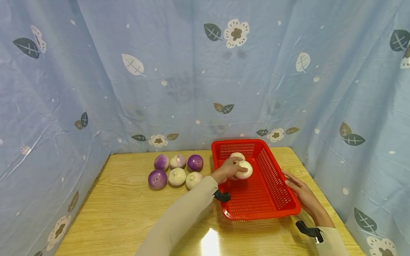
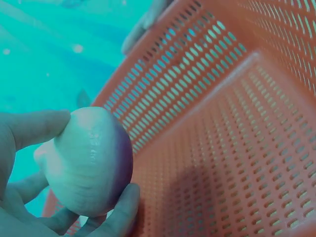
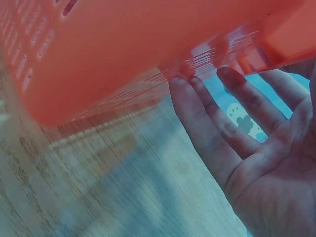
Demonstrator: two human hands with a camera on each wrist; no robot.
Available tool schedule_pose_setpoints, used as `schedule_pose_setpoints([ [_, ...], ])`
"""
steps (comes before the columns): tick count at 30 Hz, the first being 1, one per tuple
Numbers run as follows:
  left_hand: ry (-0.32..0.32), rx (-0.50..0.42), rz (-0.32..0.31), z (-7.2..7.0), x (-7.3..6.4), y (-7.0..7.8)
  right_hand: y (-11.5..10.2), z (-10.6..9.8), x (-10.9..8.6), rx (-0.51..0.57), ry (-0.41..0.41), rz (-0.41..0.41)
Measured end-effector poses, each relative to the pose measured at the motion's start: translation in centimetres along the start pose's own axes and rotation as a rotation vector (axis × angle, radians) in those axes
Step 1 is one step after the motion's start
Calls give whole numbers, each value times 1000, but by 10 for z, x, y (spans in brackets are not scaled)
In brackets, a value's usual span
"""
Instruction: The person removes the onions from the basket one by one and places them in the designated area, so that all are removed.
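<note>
My left hand [image 1: 228, 168] reaches over the left side of a red plastic basket [image 1: 256, 215]. It grips an onion [image 1: 245, 170] between thumb and fingers, above the basket floor. The left wrist view shows this onion [image 2: 91, 158] as pale white with a purple side. Just behind it, another pale onion [image 1: 237, 155] is in the basket, partly covered by the hand and the held one. My right hand [image 1: 302, 195] is at the basket's right side. Its fingers are fairly straight, and the fingertips [image 3: 229, 76] meet the outer wall under the rim.
Left of the basket, several onions stand in two rows on the wooden table [image 1: 121, 209], among them a dark purple onion [image 1: 195, 163] and a pale onion [image 1: 177, 176]. A blue patterned curtain [image 1: 179, 81] encloses the table at the back and sides.
</note>
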State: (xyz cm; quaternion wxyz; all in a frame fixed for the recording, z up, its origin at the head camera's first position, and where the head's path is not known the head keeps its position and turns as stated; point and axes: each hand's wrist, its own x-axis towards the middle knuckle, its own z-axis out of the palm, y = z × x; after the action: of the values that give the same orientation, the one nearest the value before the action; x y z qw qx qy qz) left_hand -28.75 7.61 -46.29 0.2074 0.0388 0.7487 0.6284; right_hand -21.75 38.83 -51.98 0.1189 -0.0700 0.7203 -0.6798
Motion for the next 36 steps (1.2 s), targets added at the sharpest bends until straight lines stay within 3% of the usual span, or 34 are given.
schedule_pose_setpoints([
  [6,-21,-38,16,-2,-10,8,1,-1,1,7,-5,3],
  [24,-66,-52,141,-18,-43,15,0,-2,1,64,-24,-21],
  [30,-85,-50,184,-30,-60,15,0,-1,1,57,-18,-11],
  [36,-89,-114,225,-47,-73,11,0,-1,1,61,-14,-7],
])
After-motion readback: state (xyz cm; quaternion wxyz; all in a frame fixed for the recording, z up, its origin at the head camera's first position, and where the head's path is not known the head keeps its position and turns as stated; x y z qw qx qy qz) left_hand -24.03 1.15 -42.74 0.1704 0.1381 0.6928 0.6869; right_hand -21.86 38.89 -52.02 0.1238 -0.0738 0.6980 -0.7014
